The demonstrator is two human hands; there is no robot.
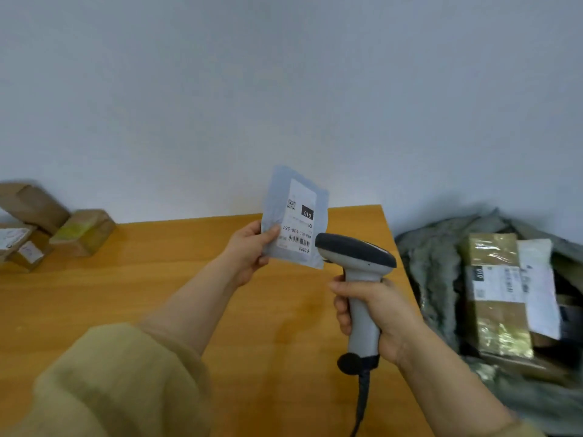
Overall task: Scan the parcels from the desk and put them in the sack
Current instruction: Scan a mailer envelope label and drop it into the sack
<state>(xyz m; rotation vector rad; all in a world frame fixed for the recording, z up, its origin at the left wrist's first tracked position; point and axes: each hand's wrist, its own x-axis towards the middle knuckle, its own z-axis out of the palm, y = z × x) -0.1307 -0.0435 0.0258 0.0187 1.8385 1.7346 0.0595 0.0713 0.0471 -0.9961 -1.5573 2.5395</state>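
Observation:
My left hand holds a flat pale-blue mailer parcel upright above the desk, thumb across its lower left corner, its white label with barcode facing me. My right hand grips the handle of a grey barcode scanner, whose dark head points at the label's lower edge. The grey-green sack lies open to the right of the desk, with several taped cardboard parcels inside. More brown cardboard parcels sit at the desk's far left.
The orange wooden desk runs up to a plain white wall. The scanner's black cable hangs down over the desk's front right part. The desk's right edge runs next to the sack.

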